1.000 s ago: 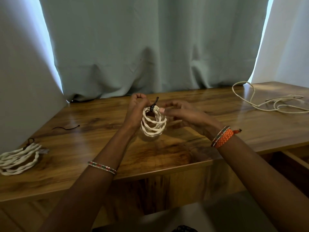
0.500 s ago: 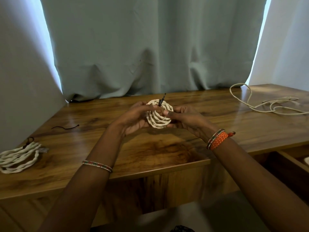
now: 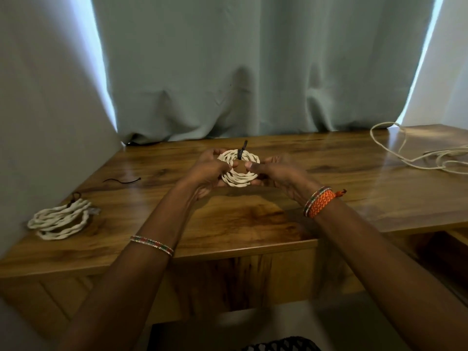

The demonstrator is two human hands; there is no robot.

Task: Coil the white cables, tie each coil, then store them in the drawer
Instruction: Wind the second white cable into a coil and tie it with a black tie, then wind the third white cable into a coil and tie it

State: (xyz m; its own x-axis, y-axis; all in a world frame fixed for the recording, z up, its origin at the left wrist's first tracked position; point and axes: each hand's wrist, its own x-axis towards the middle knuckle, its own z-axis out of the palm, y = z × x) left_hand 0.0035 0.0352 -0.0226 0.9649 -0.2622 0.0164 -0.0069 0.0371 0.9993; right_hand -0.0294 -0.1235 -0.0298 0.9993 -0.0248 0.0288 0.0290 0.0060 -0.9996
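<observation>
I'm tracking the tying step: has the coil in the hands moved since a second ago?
Yes. The held coil has gone up and away, nearer the curtain, and turned to face the camera.

bare forearms; beaded bangle left, orange woven bracelet right.

Grey-green curtain, daylight at its edges, glossy wooden desk

- Loose cable, right of frame: runs off the right edge.
- Coil, centre: sides hidden behind left hand and right hand.
- Drawer, lower right: cut off, inside too dark to tell.
</observation>
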